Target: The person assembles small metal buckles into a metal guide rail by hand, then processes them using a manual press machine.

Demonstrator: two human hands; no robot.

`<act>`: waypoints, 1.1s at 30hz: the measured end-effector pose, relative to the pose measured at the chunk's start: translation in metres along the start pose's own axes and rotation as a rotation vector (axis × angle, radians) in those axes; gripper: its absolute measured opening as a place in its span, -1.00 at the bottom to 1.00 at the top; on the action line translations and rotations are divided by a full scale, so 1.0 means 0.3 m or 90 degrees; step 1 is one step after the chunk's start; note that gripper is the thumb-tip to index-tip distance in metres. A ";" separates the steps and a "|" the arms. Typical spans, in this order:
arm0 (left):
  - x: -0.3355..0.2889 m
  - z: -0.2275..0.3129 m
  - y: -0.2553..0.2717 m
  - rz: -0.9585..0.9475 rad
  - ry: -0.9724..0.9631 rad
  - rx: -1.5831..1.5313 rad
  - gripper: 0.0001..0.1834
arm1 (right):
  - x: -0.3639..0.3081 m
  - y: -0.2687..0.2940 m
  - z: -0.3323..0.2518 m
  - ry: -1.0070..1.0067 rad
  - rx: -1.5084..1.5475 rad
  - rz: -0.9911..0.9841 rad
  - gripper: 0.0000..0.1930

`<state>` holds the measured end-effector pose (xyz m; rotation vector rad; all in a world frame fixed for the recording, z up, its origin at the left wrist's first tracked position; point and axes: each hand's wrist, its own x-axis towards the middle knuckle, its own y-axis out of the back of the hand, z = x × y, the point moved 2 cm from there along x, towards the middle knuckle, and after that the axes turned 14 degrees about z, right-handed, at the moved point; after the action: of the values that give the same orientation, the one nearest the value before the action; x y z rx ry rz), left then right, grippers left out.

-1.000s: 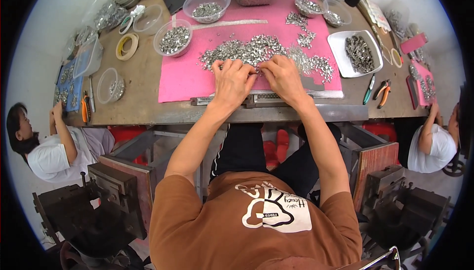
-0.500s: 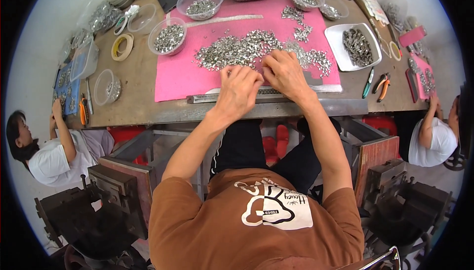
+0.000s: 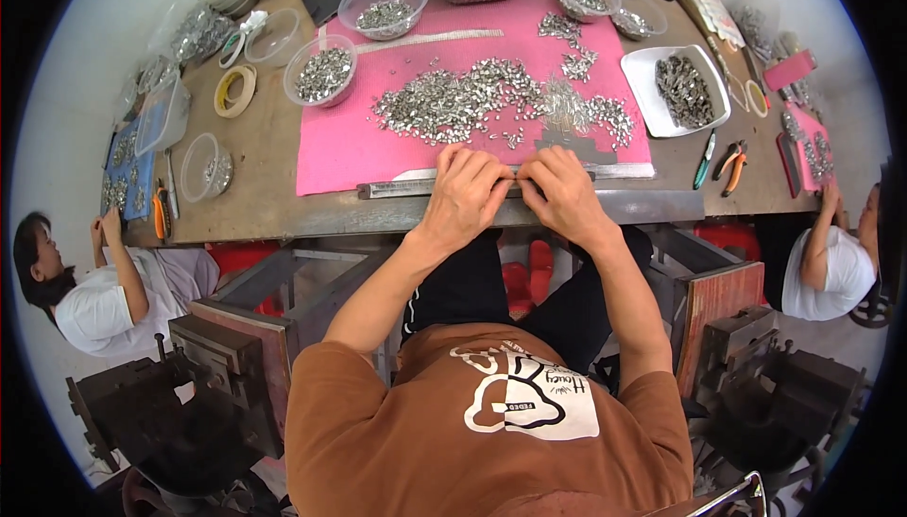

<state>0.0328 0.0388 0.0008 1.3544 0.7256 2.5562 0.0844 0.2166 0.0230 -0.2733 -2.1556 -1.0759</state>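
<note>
My left hand [image 3: 465, 194] and my right hand [image 3: 565, 194] are side by side over a long metal strip fixture [image 3: 402, 189] at the table's front edge. Thumbs and fingertips of both hands are pinched together and almost meet; whatever they hold is too small to make out. Just beyond them, a heap of small silvery metal pieces [image 3: 453, 99] is spread on a pink mat [image 3: 331, 153]. Thin silvery pins [image 3: 567, 106] lie right of the heap, by a flat grey plate [image 3: 584, 146].
Clear bowls of metal pieces [image 3: 321, 73] and a white tray of darker parts [image 3: 682, 92] stand around the mat. Orange-handled pliers [image 3: 730, 160] and a tape roll [image 3: 234, 91] lie on the table. A person [image 3: 104, 271] sits left, another person [image 3: 822, 262] right.
Both my hands have drawn back from the edge of the heap to the metal strip fixture, uncovering some pieces and more of the grey plate.
</note>
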 end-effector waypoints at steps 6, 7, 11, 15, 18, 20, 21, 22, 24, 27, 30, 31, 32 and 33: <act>0.017 -0.076 0.095 0.070 0.073 0.065 -0.92 | 0.005 -0.002 -0.004 0.044 -0.008 0.014 -0.86; 0.025 -0.091 0.110 0.051 0.098 0.113 -0.93 | 0.015 -0.004 0.003 0.030 0.014 0.013 -0.86; 0.045 -0.122 0.107 0.017 0.120 0.172 -0.93 | 0.077 -0.081 0.028 0.007 -0.015 0.000 -0.91; 0.059 -0.135 0.066 0.031 0.094 0.197 -0.94 | 0.131 -0.163 0.059 -0.003 -0.063 0.029 -0.91; 0.071 -0.124 0.055 0.044 0.057 0.223 -0.94 | 0.130 -0.177 0.072 -0.006 -0.071 0.012 -0.91; 0.077 -0.125 0.057 0.027 0.051 0.218 -0.94 | 0.126 -0.173 0.076 -0.001 -0.075 -0.004 -0.91; 0.077 -0.124 0.058 0.009 0.044 0.213 -0.94 | 0.122 -0.166 0.076 0.004 -0.069 0.016 -0.90; 0.075 -0.128 0.058 0.010 0.045 0.213 -0.94 | 0.120 -0.160 0.076 0.009 -0.063 0.036 -0.89; 0.070 -0.143 0.055 -0.006 0.057 0.181 -0.93 | 0.116 -0.156 0.077 0.006 -0.063 0.038 -0.89; 0.067 -0.153 0.050 -0.011 0.059 0.163 -0.92 | 0.123 -0.157 0.067 -0.007 -0.058 0.030 -0.91; 0.069 -0.153 0.051 -0.019 0.062 0.155 -0.91 | 0.127 -0.176 0.066 -0.002 -0.057 0.025 -0.94; 0.069 -0.153 0.050 -0.021 0.062 0.154 -0.91 | 0.129 -0.185 0.069 0.012 -0.060 0.029 -0.95; 0.069 -0.155 0.047 -0.021 0.072 0.152 -0.91 | 0.132 -0.194 0.075 0.011 -0.061 0.030 -0.95; 0.068 -0.155 0.046 -0.023 0.084 0.149 -0.91 | 0.136 -0.202 0.081 0.002 -0.062 0.033 -0.94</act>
<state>-0.0154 0.0182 0.0005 1.2286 1.0933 2.6168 0.0141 0.1923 0.0030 -0.3699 -2.0846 -1.1519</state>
